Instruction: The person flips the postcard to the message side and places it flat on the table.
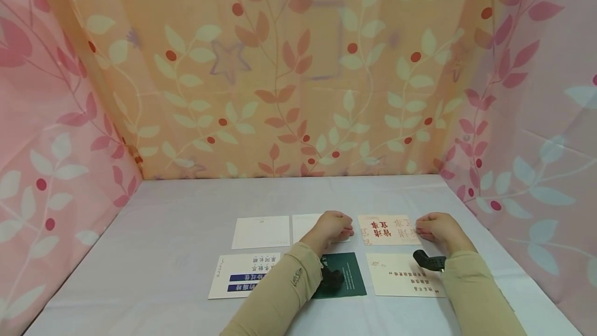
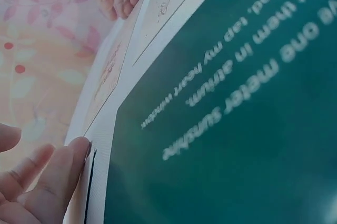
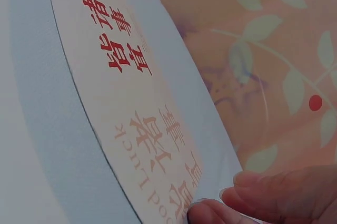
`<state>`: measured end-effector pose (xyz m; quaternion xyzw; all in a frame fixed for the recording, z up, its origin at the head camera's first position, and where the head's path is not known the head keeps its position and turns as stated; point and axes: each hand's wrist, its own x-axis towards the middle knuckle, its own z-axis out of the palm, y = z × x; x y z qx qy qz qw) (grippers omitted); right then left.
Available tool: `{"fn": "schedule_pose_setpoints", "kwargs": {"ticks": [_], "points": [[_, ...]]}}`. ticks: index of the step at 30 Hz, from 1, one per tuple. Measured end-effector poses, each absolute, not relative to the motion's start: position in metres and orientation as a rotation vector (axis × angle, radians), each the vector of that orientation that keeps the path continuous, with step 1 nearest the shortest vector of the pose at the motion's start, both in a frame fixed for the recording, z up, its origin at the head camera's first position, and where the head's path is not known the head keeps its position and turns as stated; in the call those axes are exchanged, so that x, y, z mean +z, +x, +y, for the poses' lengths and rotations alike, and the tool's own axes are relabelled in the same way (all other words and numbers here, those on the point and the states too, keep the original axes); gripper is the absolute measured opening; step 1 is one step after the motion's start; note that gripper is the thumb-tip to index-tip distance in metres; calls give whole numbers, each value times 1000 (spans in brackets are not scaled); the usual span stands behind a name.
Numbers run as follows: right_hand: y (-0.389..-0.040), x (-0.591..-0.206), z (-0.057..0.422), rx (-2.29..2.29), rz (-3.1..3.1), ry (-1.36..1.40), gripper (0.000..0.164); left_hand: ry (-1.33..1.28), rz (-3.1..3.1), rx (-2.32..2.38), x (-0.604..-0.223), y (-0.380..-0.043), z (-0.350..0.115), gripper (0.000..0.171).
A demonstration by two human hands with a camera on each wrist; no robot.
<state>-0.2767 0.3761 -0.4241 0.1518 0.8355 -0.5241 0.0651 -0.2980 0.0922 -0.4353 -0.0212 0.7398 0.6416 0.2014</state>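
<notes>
On the flat white tabletop (image 1: 163,211) lie two rows: farther, two nearly plain white rectangular cards (image 1: 261,233) and one red-printed cream card (image 1: 389,229); nearer, one blue-banded white card (image 1: 237,275), one dark-green card (image 1: 352,275), one brown-lettered cream card (image 1: 396,269).

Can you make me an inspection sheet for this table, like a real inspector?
Surface: white cloth, looks flat.
Job's things: two rows, left to right. Far: mostly blank card, partly hidden white card, red-lettered card. Near: blue-barred card, green card, cream card.
Clutter: nothing seen.
Hands: left hand by the partly hidden white card; right hand at the red-lettered card's right end.
Cables: nothing seen.
Surroundings: leafy fabric, orange behind, pink at both sides.
</notes>
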Motion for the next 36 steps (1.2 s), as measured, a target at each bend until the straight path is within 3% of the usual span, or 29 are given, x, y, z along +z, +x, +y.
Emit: {"fn": "schedule_pose_setpoints", "kwargs": {"ticks": [16, 36], "points": [[-279, -428, 367, -1587, 2494, 469, 27, -126, 2004, 1852, -434, -296, 93, 21], [-280, -429, 361, -1613, 2472, 497, 25, -186, 1942, 1898, -433, -299, 94, 40]]}}
